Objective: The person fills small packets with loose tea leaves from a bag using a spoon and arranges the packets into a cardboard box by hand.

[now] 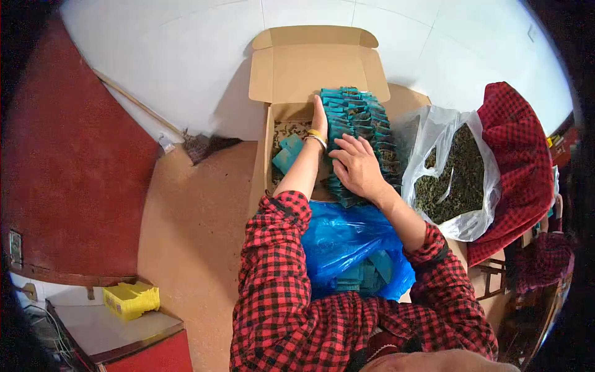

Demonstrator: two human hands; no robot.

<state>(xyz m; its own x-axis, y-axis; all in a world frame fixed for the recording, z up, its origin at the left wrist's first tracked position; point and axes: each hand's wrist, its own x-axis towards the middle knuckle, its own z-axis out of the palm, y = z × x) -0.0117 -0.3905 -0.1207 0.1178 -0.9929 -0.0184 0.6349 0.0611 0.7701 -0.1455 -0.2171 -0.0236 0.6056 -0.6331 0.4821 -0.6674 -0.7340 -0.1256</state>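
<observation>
Left hand: the left hand (319, 119) is nearly straight, fingers together and pointing away from the body, its palm side against the near edge of the packets (356, 124).
Right hand: the right hand (362, 170) is open, fingers spread and slightly bent over the packets; whether every tip touches cannot be told.
Packets: they stand on edge in overlapping rows, right of the left fingers and beneath and beyond the right ones. The likeliest trouble is a row toppling or fanning out, if the left palm slackens or the right fingers push unevenly.
Leaf: dark leaf shows among the packets. A hard squeeze or a tilt could spill it, since some tops look unsealed.
Loose packets: the loose packets (288, 154) lie left of the left wrist, inside the box (268, 139); a row shoved that way could crush them.
Blue bag: the blue bag (338, 232) lies on the body side of both hands, packets inside; a forearm could snag its film.
Clear bag: the clear bag (489, 214) gapes right of the right fingers, full of leaf; a knock from that elbow could tip it.
Count: two hands, one box, one blue bag, one clear bag, one red cloth (517, 161); at least two rows and two loose packets. The standing packets overlap too closely to count.
</observation>
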